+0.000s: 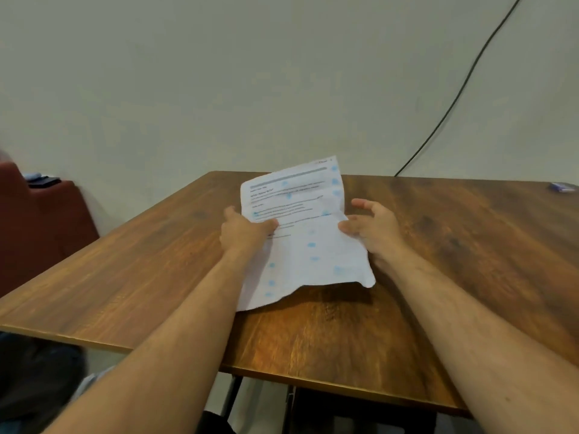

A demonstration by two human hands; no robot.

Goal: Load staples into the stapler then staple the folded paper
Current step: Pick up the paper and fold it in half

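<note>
From the head camera, my left hand [246,230] is gripping the left edge of a sheet of paper [305,242], thumb lying across the printed face and the fingers hidden behind it. My right hand [372,228] is pinching the right edge, thumb pressing on the sheet while the other fingers are spreading loosely past the edge. Both bare forearms are reaching in from the bottom of the view.

The paper is white, with lines of print and pale blue blotches, and it is sitting unfolded and rumpled between my hands. Its far end is lifting off the table [156,277], and its near edge is curling just above the wood.

The table is brown wood grain, filling the lower half of the view. A small bluish thing [563,186], too blurred to identify, is lying near the far right corner, well apart from the paper. A black cable [463,86] is running down the pale wall [188,73] behind the table. A dark red seat [40,220] is standing off to the left.
</note>
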